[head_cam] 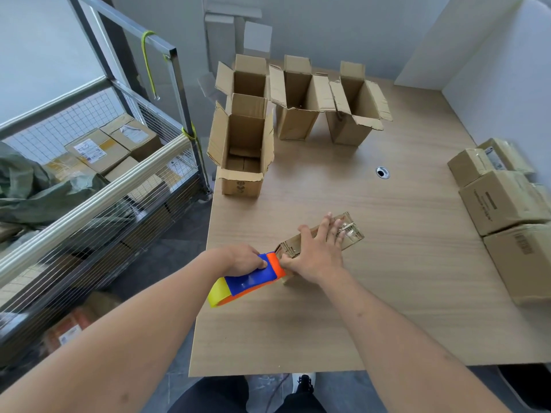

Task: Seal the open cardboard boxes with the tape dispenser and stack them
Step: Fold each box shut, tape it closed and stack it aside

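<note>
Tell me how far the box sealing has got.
Done: sealed boxes sit stacked at the table's right edge. In hand: the left hand holds the tape dispenser against a box the right hand presses flat. Left: four open boxes at the back.

My left hand [243,259] grips the blue-orange-yellow plastic tape dispenser [249,278] while my right hand [316,254] presses the small brown cardboard box [351,234] lying at its two o'clock.

Bright, even daylight, soft shadows beside boxes [241,150], wide-angle bending at edges, slight blur overall
</note>
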`<move>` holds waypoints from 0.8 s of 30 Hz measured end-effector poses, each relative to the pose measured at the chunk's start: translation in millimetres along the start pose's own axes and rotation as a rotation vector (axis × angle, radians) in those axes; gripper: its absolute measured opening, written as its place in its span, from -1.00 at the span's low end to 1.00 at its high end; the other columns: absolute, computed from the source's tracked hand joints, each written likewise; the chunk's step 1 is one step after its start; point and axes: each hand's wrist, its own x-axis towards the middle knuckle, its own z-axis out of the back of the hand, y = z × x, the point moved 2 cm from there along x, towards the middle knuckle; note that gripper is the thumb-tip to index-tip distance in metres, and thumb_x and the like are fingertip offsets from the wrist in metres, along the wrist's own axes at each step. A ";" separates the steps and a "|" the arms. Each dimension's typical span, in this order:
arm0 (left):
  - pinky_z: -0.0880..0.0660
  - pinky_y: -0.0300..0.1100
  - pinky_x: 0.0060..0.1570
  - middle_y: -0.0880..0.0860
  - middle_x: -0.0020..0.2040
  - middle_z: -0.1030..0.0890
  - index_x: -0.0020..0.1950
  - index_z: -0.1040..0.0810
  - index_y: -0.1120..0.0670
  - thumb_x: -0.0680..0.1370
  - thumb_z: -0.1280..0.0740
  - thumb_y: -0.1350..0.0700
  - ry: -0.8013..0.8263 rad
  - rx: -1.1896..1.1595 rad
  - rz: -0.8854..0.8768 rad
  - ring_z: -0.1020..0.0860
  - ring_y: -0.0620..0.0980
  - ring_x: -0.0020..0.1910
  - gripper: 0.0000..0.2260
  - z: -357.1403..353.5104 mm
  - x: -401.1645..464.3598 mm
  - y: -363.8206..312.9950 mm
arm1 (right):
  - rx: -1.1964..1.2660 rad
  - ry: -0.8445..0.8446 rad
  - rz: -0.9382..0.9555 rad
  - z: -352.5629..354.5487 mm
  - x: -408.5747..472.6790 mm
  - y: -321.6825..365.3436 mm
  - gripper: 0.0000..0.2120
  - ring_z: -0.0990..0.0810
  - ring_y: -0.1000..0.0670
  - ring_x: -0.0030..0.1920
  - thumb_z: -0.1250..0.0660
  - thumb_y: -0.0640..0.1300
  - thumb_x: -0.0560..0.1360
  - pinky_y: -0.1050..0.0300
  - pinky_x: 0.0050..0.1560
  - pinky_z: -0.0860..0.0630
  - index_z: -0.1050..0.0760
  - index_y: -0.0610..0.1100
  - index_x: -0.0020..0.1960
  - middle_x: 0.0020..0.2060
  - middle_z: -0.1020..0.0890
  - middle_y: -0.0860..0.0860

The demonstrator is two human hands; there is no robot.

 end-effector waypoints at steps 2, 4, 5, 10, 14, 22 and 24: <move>-0.43 -0.02 0.14 0.10 0.17 -0.61 0.23 -0.60 0.08 0.66 -0.22 -0.12 -0.012 -0.025 0.015 -0.57 0.13 0.15 -0.66 -4.0 -0.6 3.4 | 0.017 -0.002 0.002 -0.3 -0.6 -1.2 -0.18 0.27 -0.46 0.56 -0.25 0.42 0.31 -0.36 0.54 0.22 -0.25 0.06 0.46 0.58 0.23 -0.38; -0.42 -0.04 0.09 0.12 0.17 -0.61 0.22 -0.60 0.11 0.67 -0.22 -0.11 -0.021 -0.044 0.029 -0.56 0.13 0.14 -0.66 -8.0 -1.0 5.3 | 0.037 -0.003 0.003 -0.4 -1.4 -2.6 -0.16 0.29 -0.45 0.56 -0.26 0.44 0.30 -0.36 0.55 0.22 -0.24 0.09 0.48 0.58 0.25 -0.36; -0.41 -0.05 0.08 0.12 0.17 -0.61 0.21 -0.59 0.11 0.67 -0.21 -0.10 -0.026 -0.040 0.038 -0.56 0.13 0.14 -0.66 -9.1 -1.6 6.0 | 0.038 -0.002 0.005 -0.7 -2.1 -3.3 -0.14 0.29 -0.44 0.57 -0.27 0.46 0.29 -0.36 0.56 0.22 -0.23 0.10 0.49 0.58 0.26 -0.35; -0.43 -0.05 0.13 0.10 0.20 -0.58 0.20 -0.53 0.07 0.68 -0.14 -0.05 -0.032 0.052 0.096 -0.53 0.12 0.17 -0.72 -21.1 -4.8 33.4 | 0.017 0.022 0.020 0.4 -3.4 -7.1 -0.04 0.33 -0.42 0.56 -0.29 0.59 0.26 -0.33 0.55 0.25 -0.18 0.13 0.50 0.57 0.30 -0.34; -0.44 -0.06 0.06 -0.01 0.08 -0.61 0.21 -0.49 -0.08 0.66 -0.15 -0.15 -0.123 -0.081 0.014 -0.57 0.06 0.09 -0.76 -27.4 -12.7 54.0 | 0.011 0.040 0.003 2.6 -2.1 -0.2 -0.09 0.33 -0.44 0.56 -0.35 0.47 0.29 -0.35 0.55 0.25 -0.19 0.09 0.49 0.56 0.31 -0.36; -0.55 -0.05 0.10 -0.14 0.15 -0.55 0.49 -0.19 -0.44 0.61 -0.37 -0.08 -0.225 -0.213 -0.338 -0.55 -0.06 0.09 -0.43 -13.1 -38.3 46.3 | -0.079 0.123 0.255 7.3 -15.9 -27.4 -0.10 0.44 -0.27 0.57 -0.51 0.24 0.22 -0.15 0.59 0.23 -0.27 0.07 0.48 0.56 0.42 -0.22; -0.51 -0.03 0.20 -0.18 0.26 -0.46 0.49 -0.20 -0.48 0.58 -0.43 -0.02 -0.240 -0.215 -0.424 -0.48 -0.06 0.21 -0.37 -9.7 -45.3 43.3 | -0.100 0.121 0.362 8.1 -22.3 -41.4 -0.02 0.46 -0.17 0.57 -0.54 0.19 0.18 -0.09 0.60 0.19 -0.23 0.08 0.53 0.58 0.43 -0.13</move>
